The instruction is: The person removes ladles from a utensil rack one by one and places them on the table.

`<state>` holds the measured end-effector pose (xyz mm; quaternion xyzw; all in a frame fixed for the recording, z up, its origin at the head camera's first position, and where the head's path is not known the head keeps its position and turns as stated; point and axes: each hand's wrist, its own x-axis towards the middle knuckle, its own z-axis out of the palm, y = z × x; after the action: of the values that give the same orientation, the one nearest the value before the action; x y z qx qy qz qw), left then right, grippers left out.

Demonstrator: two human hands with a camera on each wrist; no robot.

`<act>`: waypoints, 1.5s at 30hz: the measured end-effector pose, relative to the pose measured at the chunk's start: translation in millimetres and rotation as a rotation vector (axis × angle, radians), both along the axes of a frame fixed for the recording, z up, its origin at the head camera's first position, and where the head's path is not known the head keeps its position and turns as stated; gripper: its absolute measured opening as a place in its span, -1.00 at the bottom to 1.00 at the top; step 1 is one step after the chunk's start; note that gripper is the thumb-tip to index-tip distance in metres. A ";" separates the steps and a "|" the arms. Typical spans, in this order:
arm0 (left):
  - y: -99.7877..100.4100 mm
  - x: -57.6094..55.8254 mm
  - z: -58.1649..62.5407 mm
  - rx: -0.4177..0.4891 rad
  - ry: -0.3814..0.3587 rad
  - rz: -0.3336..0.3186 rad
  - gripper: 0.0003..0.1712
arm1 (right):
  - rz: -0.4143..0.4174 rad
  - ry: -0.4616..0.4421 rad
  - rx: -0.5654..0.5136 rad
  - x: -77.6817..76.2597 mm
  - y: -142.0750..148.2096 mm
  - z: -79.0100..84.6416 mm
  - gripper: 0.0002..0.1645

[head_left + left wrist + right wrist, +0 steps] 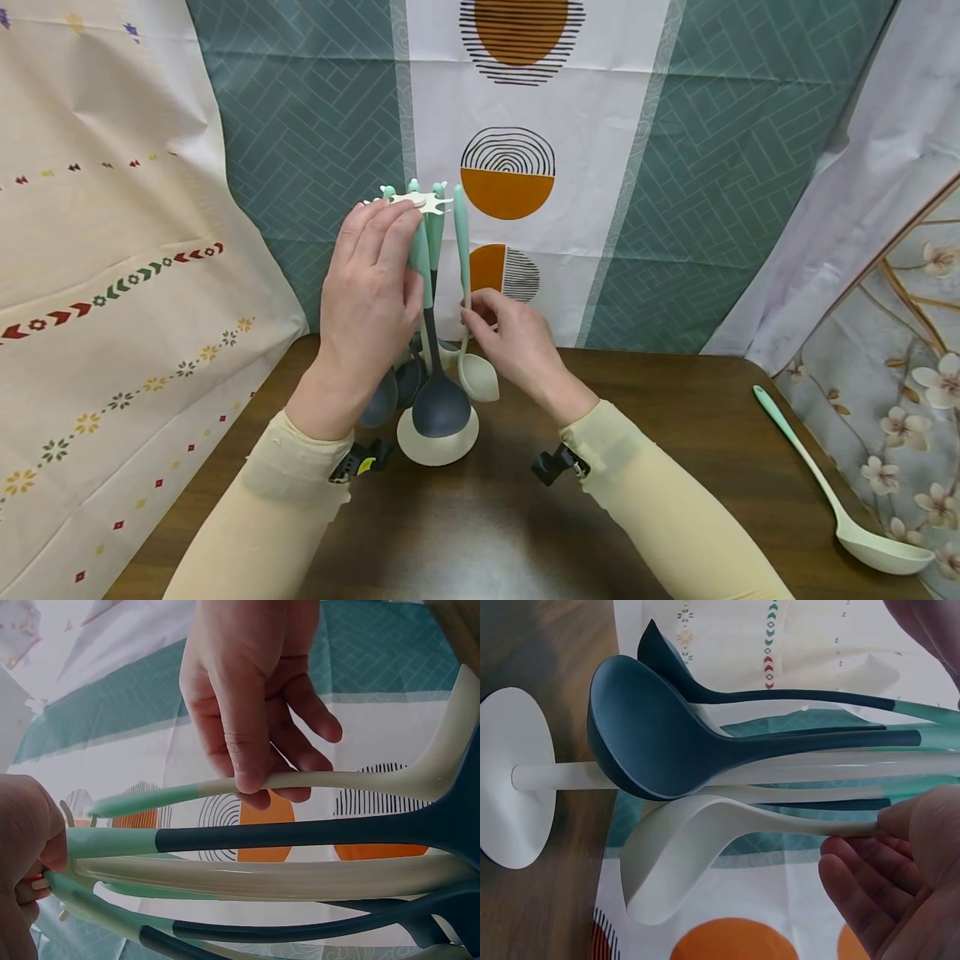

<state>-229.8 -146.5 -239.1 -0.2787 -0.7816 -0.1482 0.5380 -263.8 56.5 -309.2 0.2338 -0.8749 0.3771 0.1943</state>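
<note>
A white utensil stand (pixel 420 457) rises from the table on its round base, with several dark blue and cream utensils hanging around its post. My left hand (pixel 371 258) grips the hooked top (pixel 429 202) of the stand from the left. On the right side, my right hand (pixel 517 337) pinches the cream shaft of a ladle (pixel 679 859) with a mint-green handle, between thumb and fingers. That handle's top is beside the stand's hooks in the left wrist view. A dark blue ladle (pixel 441 407) hangs in front, its bowl above the base.
A longer cream spoon-like utensil (pixel 881 548) with a mint handle lies at the brown table's (pixel 637 467) right edge. Patterned cloths hang behind the table (pixel 517 108) and along its left (pixel 127 275) and right (pixel 907 400) sides.
</note>
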 end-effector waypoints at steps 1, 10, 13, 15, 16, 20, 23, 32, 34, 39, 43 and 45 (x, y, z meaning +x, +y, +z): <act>0.0 -0.1 0.0 -0.001 0.000 0.000 -0.51 | 0.001 0.002 -0.002 0.1 0.2 0.3 -0.78; -0.1 -0.5 -0.9 -0.015 -0.006 0.008 -0.48 | -0.009 0.003 -0.004 0.3 2.0 0.6 -0.79; -0.2 -0.7 -1.1 -0.022 -0.007 0.012 -0.47 | -0.012 -0.002 -0.005 0.4 3.4 0.4 -0.80; -0.2 -0.7 -1.1 -0.026 -0.005 0.014 -0.46 | -0.012 -0.004 -0.006 0.6 4.4 0.6 -0.79; -0.3 -0.7 -1.2 -0.028 -0.004 0.014 -0.46 | -0.013 -0.004 -0.005 0.8 4.9 0.7 -0.79; -0.4 -0.4 -1.0 -0.035 0.001 0.014 -0.45 | -0.011 0.003 -0.004 1.8 6.3 1.1 -0.79; -0.2 -0.3 -0.9 -0.044 0.003 0.015 -0.45 | -0.011 0.012 -0.004 1.9 7.1 0.6 -0.80; 0.6 0.4 -2.3 -0.056 -0.005 0.024 -0.43 | -0.012 0.021 -0.002 1.4 9.9 -1.4 -0.80; 1.1 0.3 -2.6 -0.057 -0.007 0.024 -0.42 | -0.014 0.019 -0.005 1.6 11.0 -1.7 -0.80; 2.3 0.1 -3.5 -0.051 -0.008 0.019 -0.42 | -0.023 0.012 0.000 3.0 14.1 -2.5 -0.81; 2.6 -0.8 -4.9 -0.037 0.001 0.013 -0.41 | -0.026 0.019 0.006 3.5 16.4 -2.7 -0.83; 2.6 -1.7 -5.7 -0.032 0.007 0.010 -0.42 | -0.027 0.023 0.007 3.3 17.6 -3.1 -0.84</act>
<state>-231.6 -143.9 -244.8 -0.2841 -0.7833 -0.1320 0.5369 -260.5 74.2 -312.4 0.2272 -0.8769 0.3685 0.2088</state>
